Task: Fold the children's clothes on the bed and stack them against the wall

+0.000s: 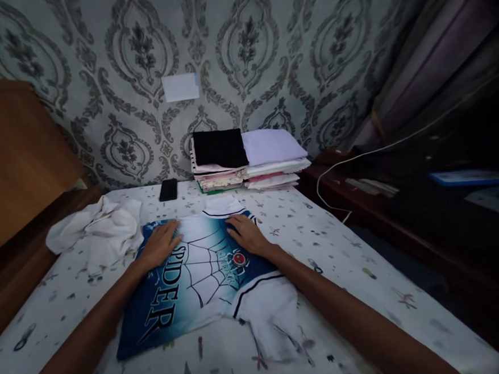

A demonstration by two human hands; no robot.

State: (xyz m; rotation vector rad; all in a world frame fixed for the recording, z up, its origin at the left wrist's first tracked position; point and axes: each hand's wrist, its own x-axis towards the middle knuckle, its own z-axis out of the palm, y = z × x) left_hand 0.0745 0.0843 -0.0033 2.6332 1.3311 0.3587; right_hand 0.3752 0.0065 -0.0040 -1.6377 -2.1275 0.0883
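Note:
A blue and white T-shirt [204,270] with a spider web print and the word SPIDER lies spread sideways on the bed. Its white sleeve [273,310] reaches toward me on the right, and part of another white sleeve shows at the far side. My left hand [162,244] rests flat on the shirt's far left part, fingers stretched out. On the shirt's far right part, near the dark-edged seam, lies my right hand [247,234], its fingers apart. Neither hand grips the cloth.
Folded clothes stand in two piles by the wall, one topped with black cloth [220,148], the other with lilac cloth [273,146]. A black phone [168,190] and a crumpled white garment [102,228] lie at left. A white cable [383,143] hangs on the right.

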